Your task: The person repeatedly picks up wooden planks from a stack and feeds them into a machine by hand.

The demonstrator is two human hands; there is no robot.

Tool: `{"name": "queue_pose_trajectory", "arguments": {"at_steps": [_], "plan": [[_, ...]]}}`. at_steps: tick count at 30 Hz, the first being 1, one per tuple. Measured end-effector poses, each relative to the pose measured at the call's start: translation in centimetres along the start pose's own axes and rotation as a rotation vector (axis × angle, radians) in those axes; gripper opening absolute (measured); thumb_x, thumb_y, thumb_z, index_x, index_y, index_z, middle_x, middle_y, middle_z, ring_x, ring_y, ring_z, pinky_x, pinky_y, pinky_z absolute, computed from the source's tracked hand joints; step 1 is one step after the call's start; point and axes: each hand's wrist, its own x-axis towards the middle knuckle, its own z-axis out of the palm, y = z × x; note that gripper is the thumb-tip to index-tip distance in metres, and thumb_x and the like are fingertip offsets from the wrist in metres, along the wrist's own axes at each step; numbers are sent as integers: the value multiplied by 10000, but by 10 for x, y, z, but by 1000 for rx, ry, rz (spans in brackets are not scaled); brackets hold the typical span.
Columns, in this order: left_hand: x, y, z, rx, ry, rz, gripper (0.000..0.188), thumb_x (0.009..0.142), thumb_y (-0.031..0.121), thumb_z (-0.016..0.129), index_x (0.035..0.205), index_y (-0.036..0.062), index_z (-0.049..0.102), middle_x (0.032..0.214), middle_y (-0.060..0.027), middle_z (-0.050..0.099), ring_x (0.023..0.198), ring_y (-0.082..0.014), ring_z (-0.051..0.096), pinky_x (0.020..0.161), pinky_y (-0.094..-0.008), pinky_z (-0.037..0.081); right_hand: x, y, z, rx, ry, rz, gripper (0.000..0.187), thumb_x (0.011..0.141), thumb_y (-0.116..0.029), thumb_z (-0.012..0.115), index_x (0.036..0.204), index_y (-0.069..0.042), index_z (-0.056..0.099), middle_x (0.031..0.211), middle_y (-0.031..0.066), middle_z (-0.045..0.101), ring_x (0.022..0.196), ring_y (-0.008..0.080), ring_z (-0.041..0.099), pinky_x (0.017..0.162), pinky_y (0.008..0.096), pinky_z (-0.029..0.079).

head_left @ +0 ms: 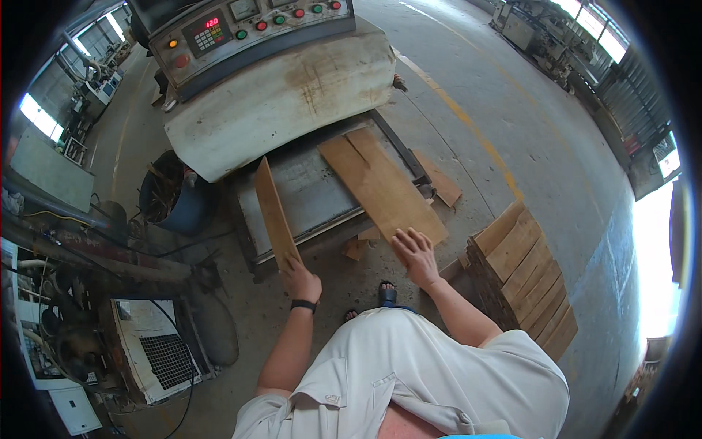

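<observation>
"Grey concrete floor (pixel 453 110) spreads around a white-hooded machine (pixel 344 80) in the workshop. Take the clock from the middle of the view, twelve straight ahead: what are the fingers doing?"

"Around seven, the left hand (pixel 301 279) has its fingers closed on the near end of a thin wooden board (pixel 274 212); some fingertips are hidden. Near four, the right hand (pixel 415 256) lies palm down, fingers extended and slightly parted, on the near end of a wider wooden plank (pixel 384 190). I can't tell whether its thumb hooks underneath."

"How do the two pieces sit?"

"The thin one stands tilted on edge, toward nine. The wider one lies flat, slanting from twelve toward four, partly over the metal bed (pixel 311 194), with its near end jutting past the edge."

"Further out?"

"Loose offcuts (pixel 442 183) lie at two, a stack of planks (pixel 526 274) rises between three and four, and a blue bucket (pixel 193 214) holding scraps (pixel 164 186) stands at nine."

"And beyond?"

"At eleven, the stained hood (pixel 285 110) overhangs the bed, a control panel (pixel 227 40) with red and green buttons above it. A black grille (pixel 168 358) shows at eight."
</observation>
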Motion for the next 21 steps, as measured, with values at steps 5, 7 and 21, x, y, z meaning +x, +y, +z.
{"name": "queue_pose_trajectory", "arguments": {"at_steps": [5,7,21], "plan": [[32,56,32,301,0,-176,895,879,91,602,1592,97,61,1648,-209,-50,1497,-492,10,1096,-767,177,18,3,48,-37,-124,-95,670,808,-95,621,1455,-198,479,1515,50,430,1396,307,373,1141,475,278],[46,73,39,394,-54,-189,892,887,118,602,1595,111,60,1650,-205,-55,1499,-486,-7,1096,-766,178,21,9,64,-44,-208,-104,731,788,-112,642,1485,-205,441,1539,46,388,1415,308,333,1146,463,263],[5,34,-17,771,-368,215,951,788,264,797,1567,169,260,1641,-161,113,1491,-448,141,1183,-533,304,51,101,15,-25,-487,-48,955,694,-327,855,1524,-277,386,1629,101,235,1510,346,179,1210,502,177]]}}
